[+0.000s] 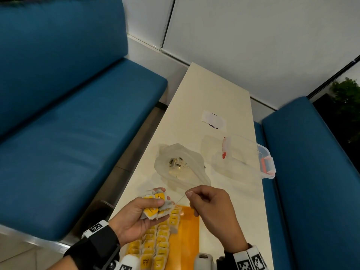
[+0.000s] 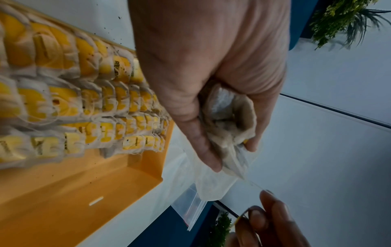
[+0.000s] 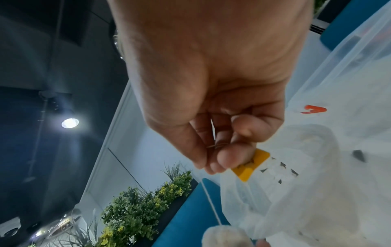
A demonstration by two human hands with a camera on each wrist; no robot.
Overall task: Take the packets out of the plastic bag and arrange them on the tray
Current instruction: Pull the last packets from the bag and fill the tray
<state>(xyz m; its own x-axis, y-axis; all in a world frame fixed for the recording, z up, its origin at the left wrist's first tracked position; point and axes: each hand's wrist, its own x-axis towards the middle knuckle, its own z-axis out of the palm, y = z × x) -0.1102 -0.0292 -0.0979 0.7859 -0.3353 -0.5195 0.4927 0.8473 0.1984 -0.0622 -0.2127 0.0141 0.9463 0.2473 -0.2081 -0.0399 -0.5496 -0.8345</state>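
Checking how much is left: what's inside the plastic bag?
Through the plastic bag, a small cluster of dark and pale bits shows near its middle. The crumpled film blurs them; a count is impossible.

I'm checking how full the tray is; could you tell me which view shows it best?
Left wrist: the orange tray shows packet rows and its bare end. Head view has it partly behind the hands; right wrist misses it.

A crumpled clump of packets (image 2: 228, 120) is gripped in the left hand (image 2: 211, 66), thumb and fingers curled round it. A thin string (image 2: 253, 184) is drawn taut from the clump and pinched by the right hand (image 2: 273, 220). Rows of yellow-labelled packets (image 2: 84, 103) are seen laid overlapping on the orange tray (image 2: 84, 192). What may be a clear plastic bag (image 2: 190, 205) is glimpsed beyond, blurred.
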